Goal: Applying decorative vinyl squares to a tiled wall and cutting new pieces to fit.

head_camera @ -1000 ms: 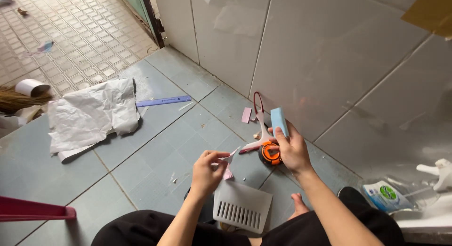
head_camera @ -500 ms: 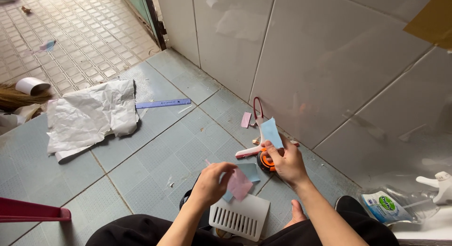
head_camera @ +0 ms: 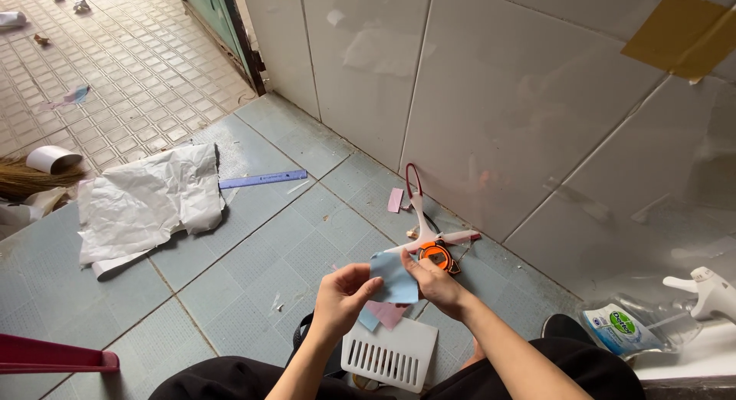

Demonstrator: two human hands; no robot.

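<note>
The left hand (head_camera: 343,295) and right hand (head_camera: 434,281) together pinch a light blue paper square (head_camera: 395,278) above a white slotted plastic vent cover (head_camera: 389,353). A pink paper piece (head_camera: 387,313) hangs beneath. An orange round tape measure (head_camera: 438,255) lies just beyond on the grey-blue tiled floor (head_camera: 253,247).

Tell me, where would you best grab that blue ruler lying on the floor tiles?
The blue ruler lies flat on the tiled floor, long and thin. Best to come from above and pinch its two long edges near the middle; its right end is free, while the left end lies close to the crumpled white paper.
</note>
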